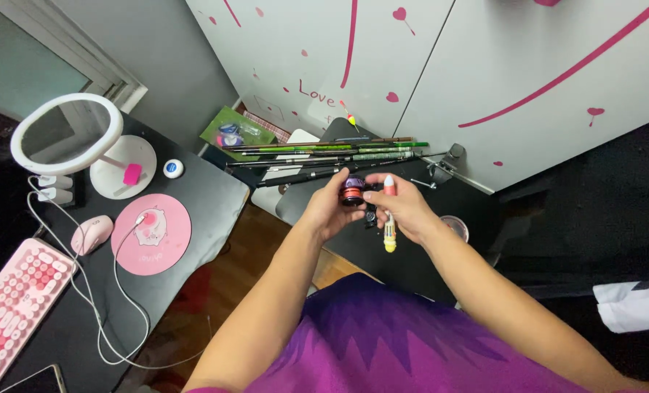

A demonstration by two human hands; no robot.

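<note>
A small dark reel (353, 192) with a red-orange band sits between both hands above a black table (404, 255). The left hand (329, 209) has its grip closed around the reel from the left. The right hand (404, 207) touches the reel's right side with its fingertips, its grip also clamped on a float (389, 218), yellow below and red-tipped, standing nearly upright. Just beyond the hands, a bundle of rods (324, 154) lies across the table. Well to the left are a pink mousepad (152, 233), a mouse (92, 233), a keyboard (12, 306) and a ring mirror (66, 133).
</note>
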